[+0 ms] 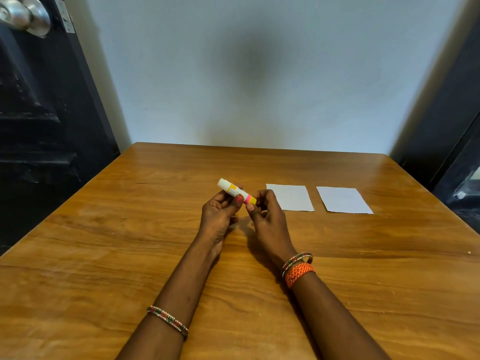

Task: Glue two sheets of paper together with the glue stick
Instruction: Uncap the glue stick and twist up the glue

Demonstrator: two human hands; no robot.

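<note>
- Head view: above the wooden table (pixel 104 229), the left hand (pixel 220 211) grips the glue stick (pixel 235 194), fingers and thumb curled round its barrel.
- The stick lies tilted, white cap up and to the left.
- The right hand (pixel 265 211) pinches the stick's yellow-and-pink lower end.
- Two white sheets lie flat on the table, apart: the near sheet (pixel 292 198) just beside the right hand, the far sheet (pixel 342 200) further right.
</note>
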